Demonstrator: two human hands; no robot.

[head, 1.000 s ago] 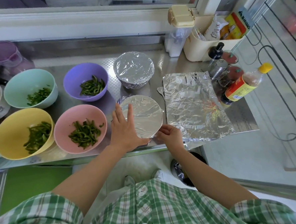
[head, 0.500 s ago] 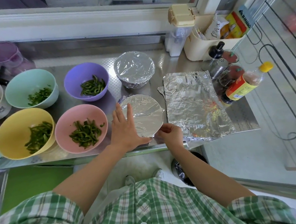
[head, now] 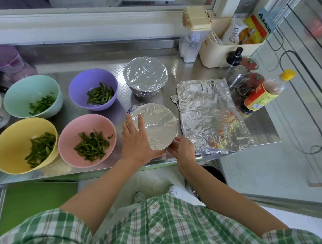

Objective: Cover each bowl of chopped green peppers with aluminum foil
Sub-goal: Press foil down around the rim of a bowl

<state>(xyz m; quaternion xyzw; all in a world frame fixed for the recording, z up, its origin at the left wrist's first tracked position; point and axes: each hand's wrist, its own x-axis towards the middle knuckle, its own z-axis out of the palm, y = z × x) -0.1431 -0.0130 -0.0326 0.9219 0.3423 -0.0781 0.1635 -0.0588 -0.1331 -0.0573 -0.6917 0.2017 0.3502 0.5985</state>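
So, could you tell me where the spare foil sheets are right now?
In the head view, the foil sheets lie flat on the right side of the counter, just right of the near foil-covered bowl, beside the sauce bottle.

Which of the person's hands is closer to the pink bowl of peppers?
Left. The left hand rests on the foil-topped bowl just right of the pink bowl; the right hand is at that bowl's other edge, farther off.

1. Left hand (head: 138,141) lies flat on the foil-covered bowl (head: 157,123) near the surface's (head: 180,74) front edge.
2. Right hand (head: 182,150): fingers (head: 172,144) curl against that bowl's right rim.
3. Loose foil sheets (head: 211,115) lie just beside it.
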